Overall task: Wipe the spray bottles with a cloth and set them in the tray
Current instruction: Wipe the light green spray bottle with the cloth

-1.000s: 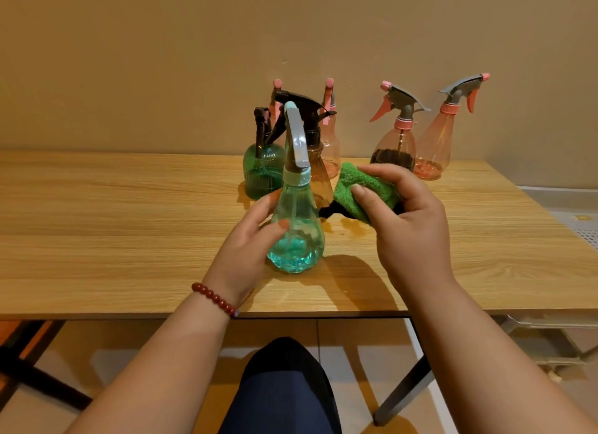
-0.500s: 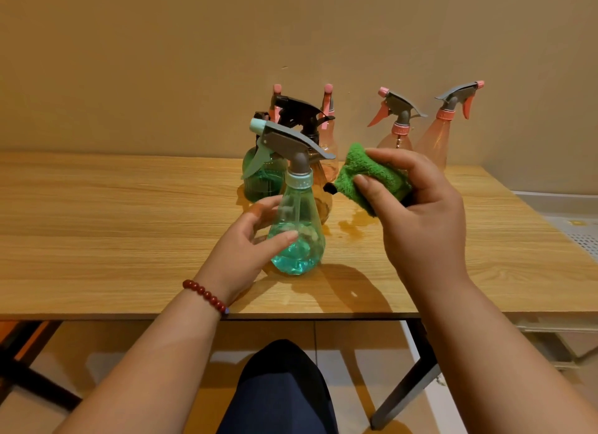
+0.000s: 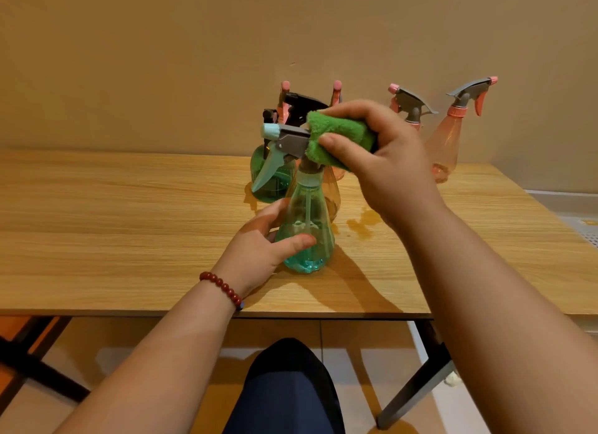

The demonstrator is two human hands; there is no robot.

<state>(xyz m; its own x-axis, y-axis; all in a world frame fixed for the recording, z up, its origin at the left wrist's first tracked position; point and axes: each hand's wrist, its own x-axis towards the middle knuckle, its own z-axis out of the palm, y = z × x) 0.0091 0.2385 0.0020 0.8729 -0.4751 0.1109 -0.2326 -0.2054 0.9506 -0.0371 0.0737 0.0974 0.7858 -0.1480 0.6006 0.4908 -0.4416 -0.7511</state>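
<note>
Plain beige wall (image 3: 161,61) at the back. Light wood-grain desk (image 3: 113,226) on dark metal legs in front of it, tiled floor beneath.

Head view, contents as follows.

- Clear teal plastic spray bottle (image 3: 307,239), cone-shaped, with a grey trigger head, pale blue nozzle and lever, and blue liquid at the bottom. Upright on the desk, centre, near the front edge.
- Folded green fleecy cloth (image 3: 339,139), wrapped over the rear of that grey trigger head and touching it.
- Left hand (image 3: 259,242), fingers curled round the lower body of the teal bottle, thumb across its front. String of dark red beads (image 3: 223,288) on the wrist.
- Right hand (image 3: 388,161), raised above the desk, fingers and thumb pinching the green cloth from above and below.
- Dark green ribbed bottle (image 3: 271,181) with a black trigger, just behind the teal one, to the left.
- Clear amber bottle (image 3: 333,197) directly behind the teal one, partly hidden.
- Two clear pink cone bottles with grey heads near the wall at right, one in full view (image 3: 448,145), one (image 3: 411,106) mostly behind the right hand.
- Dark blue trouser knee (image 3: 291,385) below the desk edge.
</note>
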